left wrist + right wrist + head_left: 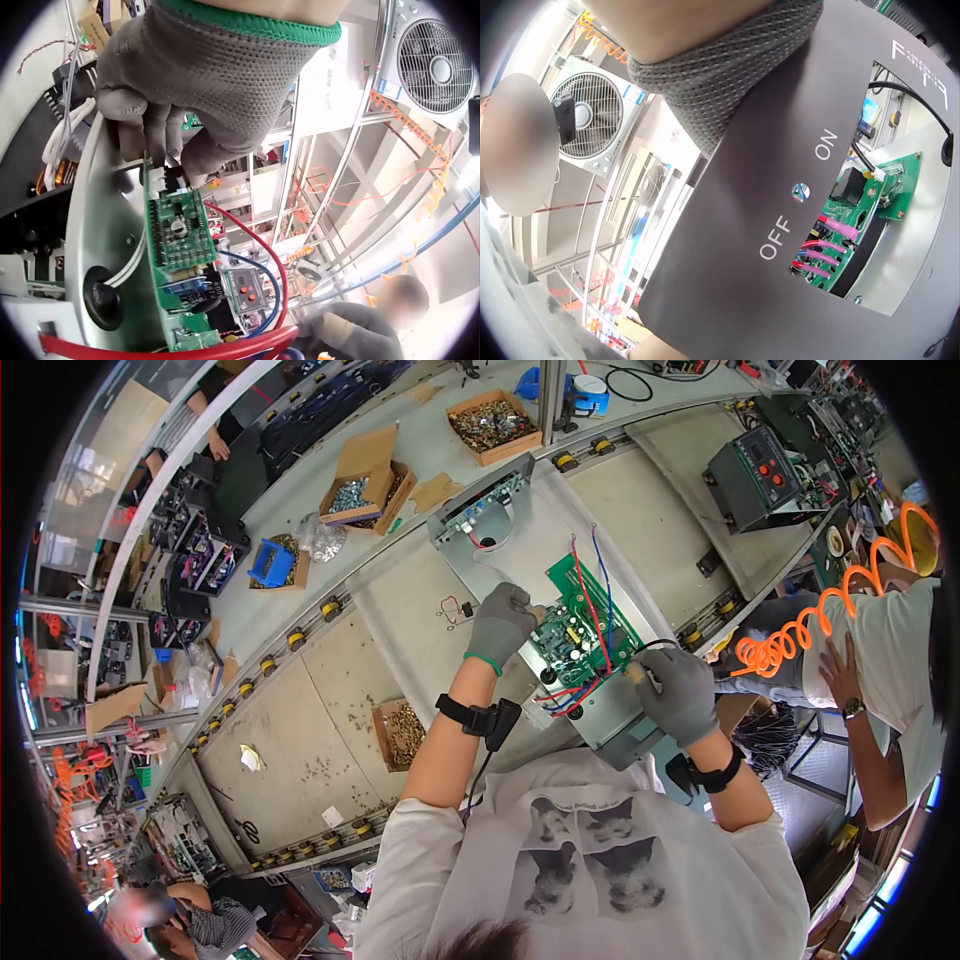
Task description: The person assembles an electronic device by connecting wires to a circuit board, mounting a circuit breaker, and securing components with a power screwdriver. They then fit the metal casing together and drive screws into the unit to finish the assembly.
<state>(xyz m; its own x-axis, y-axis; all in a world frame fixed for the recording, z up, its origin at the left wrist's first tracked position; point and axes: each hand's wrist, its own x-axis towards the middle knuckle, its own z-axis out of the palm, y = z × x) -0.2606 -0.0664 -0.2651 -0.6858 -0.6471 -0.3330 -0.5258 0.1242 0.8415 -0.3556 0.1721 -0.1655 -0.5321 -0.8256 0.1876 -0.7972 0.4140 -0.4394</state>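
A green circuit board (615, 625) with red and blue wires lies tilted over a metal chassis (545, 530). The gloved left hand (503, 622) pinches its left edge; in the left wrist view the curled fingers of that hand (210, 82) hold the board (184, 232) beside a white connector. At the opposite edge, the gloved right hand (675, 692) has its fingers curled round the board's corner, near a black cable. The right wrist view shows a grey ON/OFF panel (727, 210) hiding these fingers, with the board (900, 184) visible through its cut-out.
Boxes of small parts (493, 426) and a blue bin (271, 564) stand on the far bench. Left of the chassis are a loose wire (458, 610) and a parts box (403, 737). A black control unit (760, 480) stands at upper right; another person (885, 670) is at right.
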